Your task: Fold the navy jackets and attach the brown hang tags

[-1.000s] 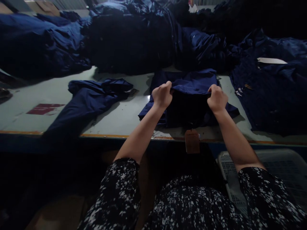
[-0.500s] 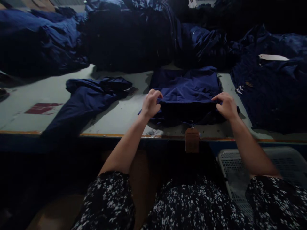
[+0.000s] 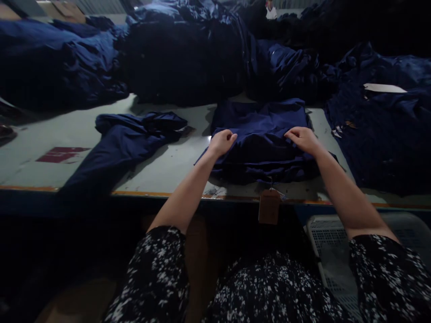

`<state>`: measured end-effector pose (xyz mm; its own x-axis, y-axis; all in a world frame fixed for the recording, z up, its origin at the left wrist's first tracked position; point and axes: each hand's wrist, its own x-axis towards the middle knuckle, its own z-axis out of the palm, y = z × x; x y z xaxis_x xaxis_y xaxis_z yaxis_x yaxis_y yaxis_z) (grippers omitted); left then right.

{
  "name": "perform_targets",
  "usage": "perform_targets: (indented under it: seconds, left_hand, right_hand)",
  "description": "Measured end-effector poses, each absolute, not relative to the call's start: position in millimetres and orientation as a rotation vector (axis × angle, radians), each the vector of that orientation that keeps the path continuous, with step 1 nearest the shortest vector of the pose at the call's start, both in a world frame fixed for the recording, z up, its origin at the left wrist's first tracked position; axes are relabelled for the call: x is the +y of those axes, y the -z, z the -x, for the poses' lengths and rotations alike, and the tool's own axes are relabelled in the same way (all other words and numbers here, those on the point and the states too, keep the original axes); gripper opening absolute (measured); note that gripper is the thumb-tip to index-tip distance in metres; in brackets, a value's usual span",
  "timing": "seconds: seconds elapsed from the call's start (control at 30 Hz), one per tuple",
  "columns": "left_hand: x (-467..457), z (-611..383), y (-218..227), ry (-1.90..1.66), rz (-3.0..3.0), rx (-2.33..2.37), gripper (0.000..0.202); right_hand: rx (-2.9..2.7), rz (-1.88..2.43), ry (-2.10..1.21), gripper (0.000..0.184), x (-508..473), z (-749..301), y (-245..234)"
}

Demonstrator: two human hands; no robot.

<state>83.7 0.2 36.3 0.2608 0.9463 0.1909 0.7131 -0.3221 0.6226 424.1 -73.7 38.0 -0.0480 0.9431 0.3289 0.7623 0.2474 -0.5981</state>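
Observation:
A folded navy blue garment lies on the pale table just in front of me. A brown paper tag hangs from it over the table's front edge. My left hand rests on the garment's left side, its fingers curled and pinching the cloth. On the right side of the garment my right hand does the same, fingers bent down onto the fabric.
Another navy garment lies crumpled to the left. Large heaps of dark blue clothes fill the back of the table, and more lie at the right with a white card on top. A grey plastic crate stands below at my right.
Both hands pulled the garment's far edge toward me and laid it down over the near part. The hands now rest on top of the fold.

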Motion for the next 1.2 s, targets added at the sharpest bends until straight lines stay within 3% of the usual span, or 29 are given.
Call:
perform_targets:
  seconds: [0.17, 0.3, 0.4, 0.47, 0.57, 0.67, 0.8, 0.93, 1.03, 1.2]
  left_hand:
    - [9, -110, -31, -0.556, -1.968, 1.265, 0.015]
    - [5, -113, -33, -1.119, -2.068, 1.207, 0.013]
    - [12, -117, -39, -1.25, -2.185, 1.425, 0.034]
    - [23, -118, -43, -1.103, -2.171, 1.57, 0.04]
    - [37, -112, -43, -0.95, -2.124, 1.583, 0.029]
    - [40, -105, -39, -0.936, -2.32, 1.391, 0.021]
    - [22, -121, -33, -0.507, -2.608, 1.029, 0.035]
    - [4, -146, -26, -0.061, -2.73, 1.136, 0.058]
    - [-3, -151, -15, -0.002, -2.762, 1.26, 0.067]
    - [-9, -150, 2, -0.029, -2.679, 1.39, 0.068]
  right_hand:
    - [-1.871, 1.564, -0.668, 0.012, -45, -405, -36]
    - [-1.67, 1.4, -0.782, 0.026, -43, -413, -40]
    - [-1.632, 1.507, -0.492, 0.023, -36, -417, -43]
    - [-1.655, 1.75, -0.25, 0.023, -31, -418, -44]
    - [-1.732, 2.048, -0.081, 0.025, -32, -421, -46]
    - [-1.895, 1.975, -0.026, 0.03, -44, -419, -50]
    - [-2.324, 1.695, -0.078, 0.043, -58, -397, -46]
    - [-2.577, 1.762, -0.088, 0.061, -59, -378, -23]
    - [-2.55, 1.839, -0.06, 0.069, -58, -378, -2]
    - [-2.431, 1.932, -0.112, 0.068, -62, -377, 19]
